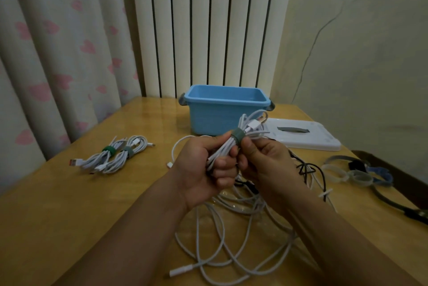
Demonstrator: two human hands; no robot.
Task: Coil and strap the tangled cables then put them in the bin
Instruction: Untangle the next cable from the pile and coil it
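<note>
Strapping is the step in hand: the left hand (203,167) has its fingers curled round a coiled bundle of white charging cable (234,144), held up above the wooden table (69,204), while the right hand (261,160) pinches a grey-green fabric strap (238,134) wrapped round the bundle's middle, thumb and forefinger pressed to the band. Whether the strap's end is fully fastened cannot be told. Two white cable bundles already strapped, one with a green band (108,149) and one with a grey band (127,151), lie side by side on the table to the left, not yet binned. The open light-blue plastic bin (222,112) stands at the far edge, just behind the raised bundle; what lies in it is hidden. Below the hands a loose tangle of white and black cables (231,228) waits, and spare straps (342,174) lie to the right near a white plastic lid (305,135). Next, likely, press the strap's end shut, then set the bundle down or drop it in the bin.
</note>
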